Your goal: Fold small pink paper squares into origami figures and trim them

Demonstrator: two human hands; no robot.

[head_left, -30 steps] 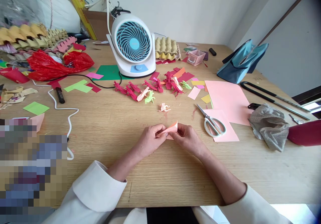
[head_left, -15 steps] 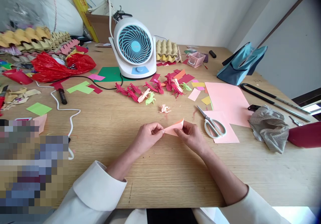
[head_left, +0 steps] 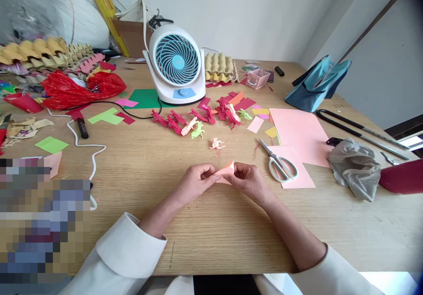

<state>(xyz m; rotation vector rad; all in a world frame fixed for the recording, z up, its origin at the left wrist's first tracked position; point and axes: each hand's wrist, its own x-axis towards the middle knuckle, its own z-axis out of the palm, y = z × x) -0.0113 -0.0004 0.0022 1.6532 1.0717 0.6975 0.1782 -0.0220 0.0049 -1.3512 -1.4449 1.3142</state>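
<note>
A small folded piece of pink paper (head_left: 226, 173) is held between my two hands above the table's middle. My left hand (head_left: 199, 179) pinches its left corner, and my right hand (head_left: 247, 180) grips the right side between thumb and fingers. One corner of the paper stands up beside the right fingers. Just beyond the hands lies a small pale pink folded figure (head_left: 216, 143). To the right, white-handled scissors (head_left: 280, 165) rest partly on a pink sheet (head_left: 304, 178).
Several red, pink and green folded figures (head_left: 175, 121) lie before a white fan (head_left: 178, 61) on the wooden table (head_left: 231, 237). A large pink sheet (head_left: 297, 132), a blue bag (head_left: 315, 86) and grey crumpled cloth (head_left: 355, 169) are on the right; a red plastic bag (head_left: 69, 90) is at left.
My right hand has moved slightly left, closer to my left hand. The paper's raised corner has shifted left and now stands more upright.
</note>
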